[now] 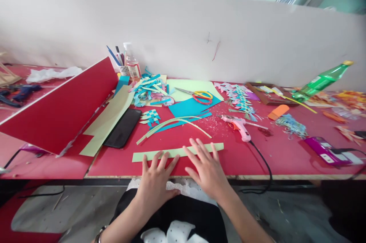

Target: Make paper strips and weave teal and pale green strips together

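Note:
A pale green paper strip [180,152] lies flat near the front edge of the red table. Fingertips of my left hand [156,176] rest on its left half, spread apart. On its right half lie the fingers of my right hand [207,166], also spread. Just beyond the strip, narrow curved green strips [171,121] lie beside blue strips [183,121]. A small woven blue-and-green paper piece [150,117] sits to their left. Farther back, scissors with yellow and red handles [201,97] rest on blue and light green paper sheets [188,107].
A pink glue gun [238,125] with a black cord lies at right, near a purple power strip [327,151]. At left are a black phone [122,128] and an upright red board [65,109]. A green bottle [323,81] leans at the back right; a clear bottle [132,61] stands behind.

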Available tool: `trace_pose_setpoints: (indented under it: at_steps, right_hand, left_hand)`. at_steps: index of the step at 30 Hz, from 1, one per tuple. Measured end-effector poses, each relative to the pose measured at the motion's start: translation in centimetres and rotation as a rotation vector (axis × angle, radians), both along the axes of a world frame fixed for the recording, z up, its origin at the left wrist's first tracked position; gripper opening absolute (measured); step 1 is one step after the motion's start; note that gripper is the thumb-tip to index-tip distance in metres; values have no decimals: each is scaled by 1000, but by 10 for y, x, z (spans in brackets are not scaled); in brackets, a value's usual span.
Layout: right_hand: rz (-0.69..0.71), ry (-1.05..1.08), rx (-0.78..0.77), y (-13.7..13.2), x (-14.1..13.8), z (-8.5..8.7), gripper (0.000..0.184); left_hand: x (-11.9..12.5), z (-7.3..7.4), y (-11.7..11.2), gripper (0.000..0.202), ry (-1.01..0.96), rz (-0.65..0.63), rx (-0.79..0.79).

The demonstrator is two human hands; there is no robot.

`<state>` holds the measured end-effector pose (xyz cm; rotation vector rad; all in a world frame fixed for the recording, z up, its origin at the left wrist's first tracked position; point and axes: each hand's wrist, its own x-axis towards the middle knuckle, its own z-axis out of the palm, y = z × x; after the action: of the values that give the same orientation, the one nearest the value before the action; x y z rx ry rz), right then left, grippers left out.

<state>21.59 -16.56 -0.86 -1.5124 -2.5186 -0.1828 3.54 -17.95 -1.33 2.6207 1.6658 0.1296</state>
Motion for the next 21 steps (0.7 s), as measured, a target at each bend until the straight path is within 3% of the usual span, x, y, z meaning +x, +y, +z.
trace_pose_setpoints:
  at_steps: [4, 8, 16, 21]
  right_hand:
    - [107, 43, -138, -5, -15, -4, 57]
    - [71, 59, -209, -3, -11, -13, 60]
    - [-84, 23, -196, -7, 37, -16, 51]
    - [-153, 5, -158, -11, 58, -21, 51]
  left_hand:
    - [0, 0, 0, 75, 4, 3, 7]
    - [0, 0, -1, 69, -13, 22, 26]
    - [-7, -2, -3, 64, 2, 13, 110]
    - [-40, -5, -7, 59, 44, 0, 197]
